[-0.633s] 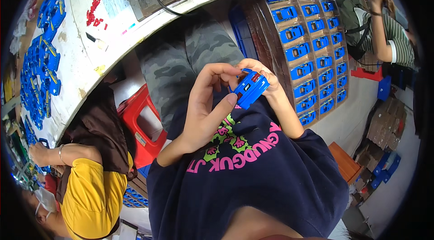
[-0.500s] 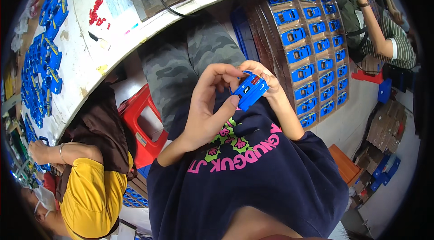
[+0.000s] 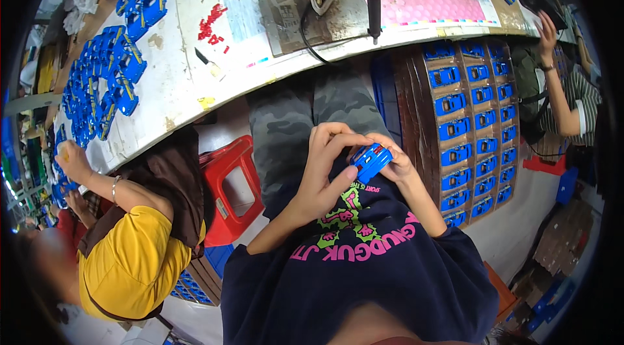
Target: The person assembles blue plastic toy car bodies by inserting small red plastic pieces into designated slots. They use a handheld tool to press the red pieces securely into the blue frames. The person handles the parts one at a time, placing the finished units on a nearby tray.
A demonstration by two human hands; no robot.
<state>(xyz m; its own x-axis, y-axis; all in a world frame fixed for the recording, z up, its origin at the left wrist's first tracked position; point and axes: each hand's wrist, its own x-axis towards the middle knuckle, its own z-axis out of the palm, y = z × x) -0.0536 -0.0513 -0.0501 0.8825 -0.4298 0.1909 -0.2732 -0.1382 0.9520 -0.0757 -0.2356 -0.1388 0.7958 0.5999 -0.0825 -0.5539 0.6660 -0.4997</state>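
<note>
Above my lap, a blue toy car body [image 3: 372, 164] is held between both hands, with a small red part showing near its upper end. My left hand [image 3: 327, 173] is closed on it, thumb against the near left side and fingers bent over the top. On the other side, my right hand [image 3: 395, 162] grips the car's right edge; some of its fingers are hidden behind the car. On the white table, small red parts [image 3: 210, 24] lie scattered beyond my hands, and a dark-bladed knife [image 3: 203, 56] lies close to them.
Blue car bodies [image 3: 104, 82] cluster on the table's left. A metal plate with a press [image 3: 315, 17] stands ahead. Stacked trays of blue cars [image 3: 453, 152] rise at my right. A red stool [image 3: 235, 192] and a yellow-sleeved person [image 3: 133, 254] are at left; another person [image 3: 565, 108] sits far right.
The view has shifted, so the table shows more and my hands sit lower and further right. Both hands still hold the car, which has turned slightly. The yellow-sleeved person's hand has lifted.
</note>
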